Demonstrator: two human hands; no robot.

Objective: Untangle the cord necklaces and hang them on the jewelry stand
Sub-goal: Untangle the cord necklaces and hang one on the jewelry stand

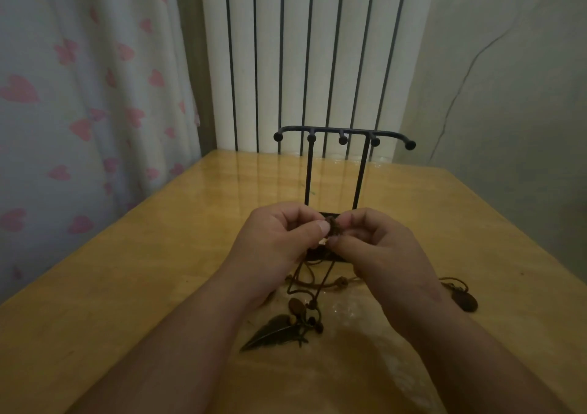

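Note:
My left hand [279,238] and my right hand [374,248] meet above the table and both pinch a dark knot of tangled cord necklaces [332,227]. Brown cords [313,281] hang down from the knot to the table. A leaf-shaped metal pendant [273,332] with beads lies below my hands. Another oval pendant [465,300] lies to the right, partly behind my right wrist. The black jewelry stand [343,135] rises just behind my hands, its pegs bare; its base is mostly hidden.
A glossy wooden table [127,286] carries everything. A white radiator [317,48] stands behind it, a heart-patterned curtain [79,95] hangs at left, and a cracked wall [508,79] is at right. A clear plastic wrapper [355,315] lies under my right forearm.

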